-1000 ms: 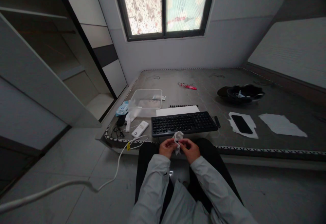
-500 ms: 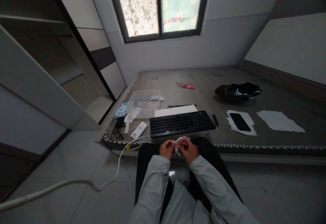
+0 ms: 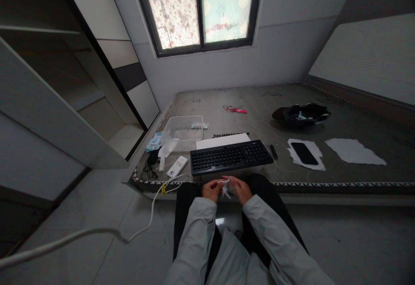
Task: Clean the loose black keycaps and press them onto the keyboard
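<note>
Both my hands meet above my lap, just in front of the bed's edge. A crumpled white tissue is between them, its loose end hanging down. My left hand pinches it from the left. From the right, my right hand has its fingers closed together at the tissue's top; part of its grip is hidden. Right beyond the hands lies a black keyboard, which neither hand touches.
On the mattress lie a clear plastic box, a white power bank with a cable, a black phone on white paper, another paper sheet, a black cap, and a small black stick. A white cable crosses the left side.
My right hand's fingers have straightened and moved over the top of the tissue. The tissue looks more bunched and hangs lower. The view has shifted slightly.
</note>
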`<action>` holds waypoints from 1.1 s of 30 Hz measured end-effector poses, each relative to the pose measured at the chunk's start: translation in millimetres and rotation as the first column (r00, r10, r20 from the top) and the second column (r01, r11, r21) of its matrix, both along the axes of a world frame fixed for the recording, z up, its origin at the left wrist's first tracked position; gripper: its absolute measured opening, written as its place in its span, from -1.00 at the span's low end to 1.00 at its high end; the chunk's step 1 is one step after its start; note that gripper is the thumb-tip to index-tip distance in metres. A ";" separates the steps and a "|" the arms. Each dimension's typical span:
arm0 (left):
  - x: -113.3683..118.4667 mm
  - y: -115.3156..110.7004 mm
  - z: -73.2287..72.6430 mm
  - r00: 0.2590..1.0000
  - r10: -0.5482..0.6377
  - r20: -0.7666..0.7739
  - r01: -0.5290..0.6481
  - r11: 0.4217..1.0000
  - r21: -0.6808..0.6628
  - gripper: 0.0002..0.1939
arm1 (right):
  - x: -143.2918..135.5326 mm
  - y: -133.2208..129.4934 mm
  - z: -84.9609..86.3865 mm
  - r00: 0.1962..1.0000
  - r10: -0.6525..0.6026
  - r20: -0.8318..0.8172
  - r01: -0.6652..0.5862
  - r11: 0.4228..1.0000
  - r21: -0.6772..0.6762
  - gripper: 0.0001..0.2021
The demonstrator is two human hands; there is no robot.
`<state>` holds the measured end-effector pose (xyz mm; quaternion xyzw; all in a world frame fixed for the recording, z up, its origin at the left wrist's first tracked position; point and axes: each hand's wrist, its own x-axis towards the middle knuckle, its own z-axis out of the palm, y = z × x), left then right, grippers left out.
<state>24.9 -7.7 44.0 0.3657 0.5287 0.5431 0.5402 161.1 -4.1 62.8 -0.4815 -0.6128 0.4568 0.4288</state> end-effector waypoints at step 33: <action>-5.3 -2.4 3.6 0.999 -0.044 -0.025 0.047 0.992 0.121 -0.67 | -8.2 3.0 -6.5 0.988 -0.149 0.034 0.151 0.986 -0.072 -0.62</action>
